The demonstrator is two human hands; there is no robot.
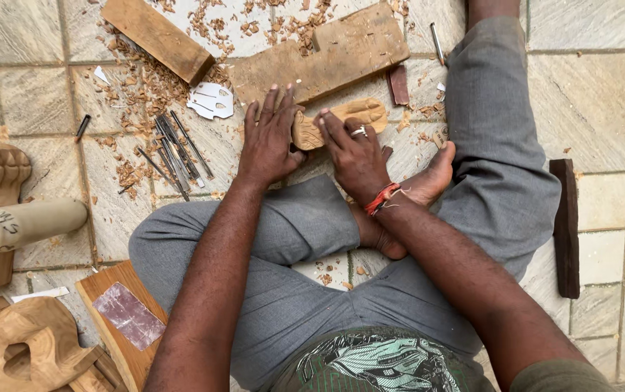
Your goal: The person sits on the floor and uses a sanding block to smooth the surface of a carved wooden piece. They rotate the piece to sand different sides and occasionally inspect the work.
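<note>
I sit cross-legged on a tiled floor. A small carved piece of pale wood (356,114) lies in front of my legs, against a larger wooden plank (327,62). My left hand (270,138) lies flat with fingers spread, pressing on the left end of the carving. My right hand (356,154), with a ring and a red thread at the wrist, rests its fingers on the carving's middle. Neither hand holds a tool.
Several metal chisels (176,149) lie to the left among wood shavings. A wooden block (158,38) is at the far left, a dark wooden bar (566,226) at the right. Carved wood pieces (25,345), a board with sandpaper (128,316) and a turned post (22,223) sit lower left.
</note>
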